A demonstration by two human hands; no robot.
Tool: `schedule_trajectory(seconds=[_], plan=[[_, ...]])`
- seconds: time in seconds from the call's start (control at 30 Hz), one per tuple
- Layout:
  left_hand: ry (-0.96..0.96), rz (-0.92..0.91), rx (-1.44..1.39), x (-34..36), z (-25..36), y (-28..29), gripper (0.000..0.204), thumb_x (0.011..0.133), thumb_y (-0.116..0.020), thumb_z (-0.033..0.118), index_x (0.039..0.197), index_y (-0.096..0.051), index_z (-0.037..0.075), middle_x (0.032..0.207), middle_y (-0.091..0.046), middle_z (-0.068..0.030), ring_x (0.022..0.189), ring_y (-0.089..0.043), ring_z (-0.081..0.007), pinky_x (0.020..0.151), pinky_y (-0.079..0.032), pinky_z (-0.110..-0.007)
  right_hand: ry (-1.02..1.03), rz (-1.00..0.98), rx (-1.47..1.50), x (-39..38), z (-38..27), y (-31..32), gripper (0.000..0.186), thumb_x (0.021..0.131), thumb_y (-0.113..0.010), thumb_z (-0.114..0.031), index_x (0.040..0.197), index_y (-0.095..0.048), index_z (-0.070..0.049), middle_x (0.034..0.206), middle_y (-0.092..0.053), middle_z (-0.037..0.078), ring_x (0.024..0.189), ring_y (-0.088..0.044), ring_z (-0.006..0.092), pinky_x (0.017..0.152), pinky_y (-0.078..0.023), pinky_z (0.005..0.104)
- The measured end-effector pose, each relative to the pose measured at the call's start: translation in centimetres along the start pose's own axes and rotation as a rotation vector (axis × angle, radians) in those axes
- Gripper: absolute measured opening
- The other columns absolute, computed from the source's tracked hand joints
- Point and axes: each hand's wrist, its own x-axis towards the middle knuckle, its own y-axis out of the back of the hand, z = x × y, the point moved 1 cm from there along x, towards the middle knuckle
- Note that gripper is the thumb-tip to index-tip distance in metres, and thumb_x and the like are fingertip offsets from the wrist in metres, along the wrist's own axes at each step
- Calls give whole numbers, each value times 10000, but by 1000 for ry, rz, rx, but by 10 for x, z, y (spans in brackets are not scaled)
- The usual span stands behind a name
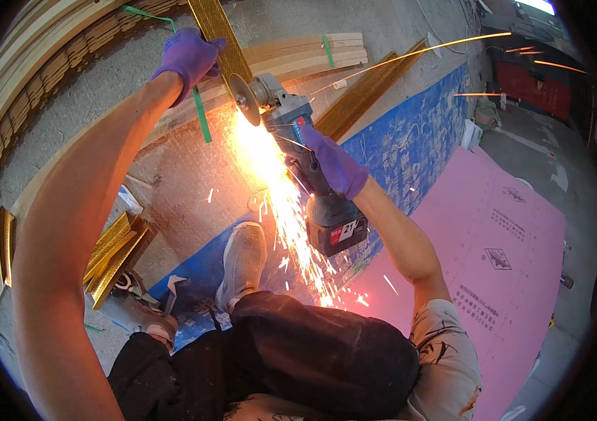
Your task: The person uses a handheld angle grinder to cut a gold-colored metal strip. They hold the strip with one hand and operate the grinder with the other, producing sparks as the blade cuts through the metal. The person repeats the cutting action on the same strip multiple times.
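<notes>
Fingers: right hand (pixel 335 167) wrapped round the grinder (pixel 295 116), grasping its body; left hand (pixel 187 59) curled at the edge of the gold strip (pixel 217 31), apparently gripping it, though its underside is hidden.
Trousers (pixel 326 351): dark, one knee beside the lower end of the sparks (pixel 270 168); the cloth could singe if the stream swung nearer.
Forearms (pixel 67 210): bare above the purple gloves, so stray grit could burn them.
Shoe (pixel 244 259): pale, just left of the stream; a change in the grinder's tilt could send hot metal onto it.
Battery (pixel 337 228): dark block at the grinder's near end, close to the sparks.
Offcuts (pixel 119 252): short gold lengths at left, well apart from the stream.
Pink sheet (pixel 488 245): spread at right, near the falling sparks; it could scorch where they land.
Disc (pixel 244 99): at the strip's near end, no guard showing. If the strip twisted, the disc could bind and the grinder kick, hard to check with one hand.
Strip: runs from the disc to the top edge; the left hand is near the disc, so a slip could bring it against the glove.
Slats (pixel 319 52): pale, tied with green, beyond the grinder.
Red panel (pixel 533 88): far right, with orange streaks nearby.
</notes>
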Motion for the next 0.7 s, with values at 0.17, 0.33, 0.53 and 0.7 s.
schedule_trajectory(seconds=[0.17,0.33,0.53,0.7], plan=[[-5,-6,-6,3,-3,0,305,981,-732,240,1032,-734,-61,772,-723,-123,637,-743,-195,585,-611,-344,7,68,21,-1,-4,-8,693,964,-560,-711,931,-601,-20,680,-638,87,518,-613,164,464,-506,321],[-4,10,1,-2,1,0,305,983,-729,242,1029,-735,-59,776,-726,-124,630,-740,-194,584,-608,-343,-39,-25,6,4,4,9,649,956,-590,-702,1089,-609,-68,810,-651,49,612,-660,160,490,-523,326],[3,-1,-11,-2,1,0,310,981,-733,252,1025,-737,-55,780,-730,-122,637,-745,-191,588,-608,-338,-31,-40,-5,1,0,6,667,955,-579,-714,1099,-615,-63,794,-648,45,603,-653,158,498,-521,313],[14,-19,25,-3,2,1,307,1020,-693,281,993,-705,-25,778,-696,-78,645,-681,-138,598,-585,-303,26,59,-25,-2,-6,-9,701,954,-570,-717,983,-609,-19,701,-636,74,534,-617,157,479,-506,316]])
